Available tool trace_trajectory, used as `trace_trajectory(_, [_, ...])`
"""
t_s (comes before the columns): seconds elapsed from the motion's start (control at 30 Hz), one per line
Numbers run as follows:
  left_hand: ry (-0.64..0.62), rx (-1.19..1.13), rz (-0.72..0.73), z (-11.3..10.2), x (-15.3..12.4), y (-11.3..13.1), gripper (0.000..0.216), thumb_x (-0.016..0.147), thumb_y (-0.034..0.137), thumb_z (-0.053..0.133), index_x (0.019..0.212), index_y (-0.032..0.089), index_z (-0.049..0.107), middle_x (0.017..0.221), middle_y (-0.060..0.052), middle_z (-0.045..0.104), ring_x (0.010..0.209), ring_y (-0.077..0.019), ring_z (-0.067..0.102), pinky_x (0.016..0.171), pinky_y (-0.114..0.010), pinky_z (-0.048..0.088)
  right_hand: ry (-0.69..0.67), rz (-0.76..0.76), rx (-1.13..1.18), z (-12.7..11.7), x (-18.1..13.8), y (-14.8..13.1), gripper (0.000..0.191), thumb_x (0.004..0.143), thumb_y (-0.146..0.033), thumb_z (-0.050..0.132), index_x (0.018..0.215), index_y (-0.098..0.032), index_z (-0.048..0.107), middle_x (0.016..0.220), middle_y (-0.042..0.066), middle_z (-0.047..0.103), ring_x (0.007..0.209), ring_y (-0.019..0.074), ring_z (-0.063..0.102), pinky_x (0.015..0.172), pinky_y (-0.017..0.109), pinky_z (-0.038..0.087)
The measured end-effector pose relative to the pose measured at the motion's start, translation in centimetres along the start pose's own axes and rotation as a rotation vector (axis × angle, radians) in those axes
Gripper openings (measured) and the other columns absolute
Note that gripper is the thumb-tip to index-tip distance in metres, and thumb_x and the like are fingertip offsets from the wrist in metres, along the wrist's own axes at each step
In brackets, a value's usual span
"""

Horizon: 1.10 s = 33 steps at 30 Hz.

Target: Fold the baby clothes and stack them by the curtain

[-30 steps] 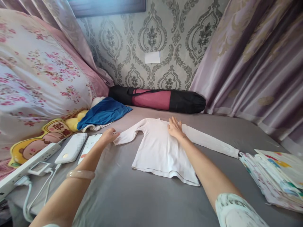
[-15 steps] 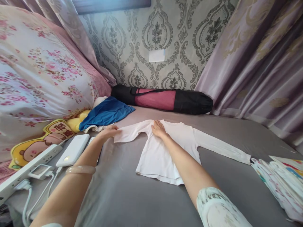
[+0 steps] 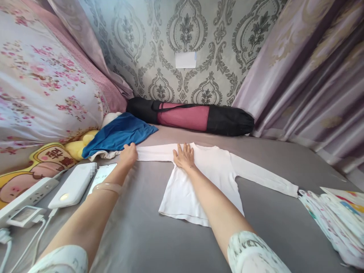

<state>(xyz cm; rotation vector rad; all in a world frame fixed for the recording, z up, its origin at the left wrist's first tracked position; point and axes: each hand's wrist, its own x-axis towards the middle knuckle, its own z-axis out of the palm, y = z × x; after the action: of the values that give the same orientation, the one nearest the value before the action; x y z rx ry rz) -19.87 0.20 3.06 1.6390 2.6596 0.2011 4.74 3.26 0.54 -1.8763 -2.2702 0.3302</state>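
Note:
A white long-sleeved shirt [image 3: 210, 167] lies spread on the grey sheet, its neckline toward the wall. My left hand [image 3: 129, 154] is closed on the end of the left-side sleeve, which is drawn out straight. My right hand [image 3: 184, 156] lies flat with fingers spread on the shirt near that sleeve's shoulder. The other sleeve slants down to the right, its cuff reaching a stack of folded clothes [image 3: 332, 220]. Just beyond my left hand is a blue cloth [image 3: 116, 132].
A phone [image 3: 104, 174], a white power bank [image 3: 74, 185] and a power strip [image 3: 31, 197] with cables lie at the left, near a yellow cartoon cushion [image 3: 40, 167]. A black and pink rolled bag [image 3: 184, 116] rests along the patterned wall. Curtains [image 3: 307, 87] hang at the right.
My left hand has moved outward and closed on the sleeve end, pulling the bent sleeve straight. My right hand stays on the shoulder, fingers wider apart. The view has shifted slightly.

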Motion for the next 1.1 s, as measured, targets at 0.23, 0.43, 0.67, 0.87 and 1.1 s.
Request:
trace_trajectory(0.23, [0.206,0.166,0.143,0.2,-1.1,1.2,0.041,0.082,0.007,0.033,0.114,0.002,0.057,0.116,-0.030,0.054,0.108,-0.0398,0.054,0.084,-0.049,0.042,-0.035,-0.008,0.066,-0.4,0.4,0.1,0.063,0.096,-0.051,0.021,0.150,-0.019,0.026,0.158,0.012,0.014,0.145,0.0294,0.005,0.113,0.048,0.001])
trace_trajectory(0.43, [0.063,-0.010,0.574,0.1,-2.8,7.0,0.043,0.091,0.016,0.030,0.129,0.007,0.049,0.126,-0.022,0.056,0.119,-0.0289,0.051,0.099,-0.041,0.038,-0.091,-0.092,0.107,-2.2,0.2,2.6,0.066,0.098,-0.046,0.013,0.151,-0.008,0.019,0.159,0.012,0.011,0.146,0.0222,0.004,0.116,0.039,0.004])
trace_trajectory(0.67, [-0.109,-0.024,0.660,3.2,-4.2,10.2,0.056,0.099,0.040,0.022,0.145,0.012,0.035,0.152,-0.016,0.031,0.142,-0.0290,0.023,0.113,-0.049,0.018,-0.010,-0.115,-0.035,-1.7,-0.6,6.8,0.066,0.098,-0.045,0.020,0.149,-0.003,0.023,0.158,0.013,0.015,0.145,0.0243,0.010,0.116,0.040,0.005])
trace_trajectory(0.87, [-0.162,-0.015,0.643,4.1,-3.4,9.0,0.058,0.098,0.047,0.020,0.148,0.019,0.028,0.156,-0.012,0.024,0.144,-0.0272,0.018,0.113,-0.050,0.015,-0.016,-0.120,0.023,-1.5,-0.1,7.1,0.065,0.098,-0.046,0.024,0.150,-0.008,0.023,0.158,0.011,0.015,0.145,0.0225,0.009,0.116,0.041,0.003])
trace_trajectory(1.1, [0.143,-0.161,0.543,1.0,-7.1,8.7,0.046,0.094,0.042,0.036,0.126,0.012,0.052,0.130,-0.021,0.051,0.125,-0.0346,0.043,0.104,-0.049,0.027,0.158,-0.028,0.390,-6.5,-3.1,10.9,0.045,0.094,-0.026,0.038,0.137,-0.015,0.046,0.141,0.009,0.050,0.130,0.0161,0.044,0.105,0.028,0.035])
